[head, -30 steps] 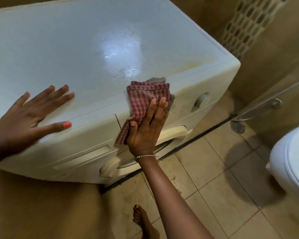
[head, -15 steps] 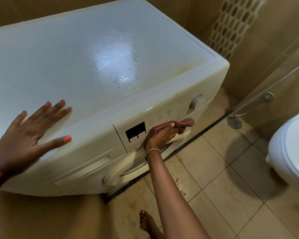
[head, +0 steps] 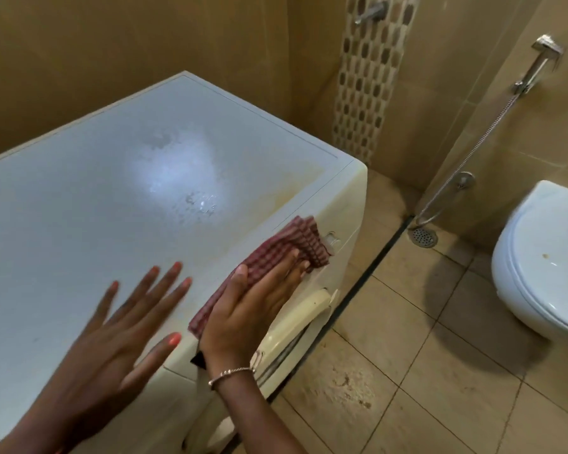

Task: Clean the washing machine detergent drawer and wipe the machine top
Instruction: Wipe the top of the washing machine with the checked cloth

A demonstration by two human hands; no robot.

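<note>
— Which step was judged to be in hand?

— The wiping. The red checked cloth (head: 287, 249) was pressed by the right grip (head: 253, 309) against the front upper edge of the washing machine (head: 348, 204), where the machine top (head: 79, 208) meets the control panel, just beside the dial (head: 331, 239). The fingers were laid straight and flat over the cloth; nothing was clasped.

— And the left grip (head: 112, 348)?

— It was spread flat on the machine top, with nothing held. Bracing was supposed.

— What was called for next?

— 2 marks were seen on the top: wet smears (head: 197, 204) at the middle and a yellowish stain (head: 292, 191) towards the right front corner. A sweep of the cloth up over both was judged needed, with flat, even pressure. The detergent drawer could not be made out, so its state was left unjudged.
</note>
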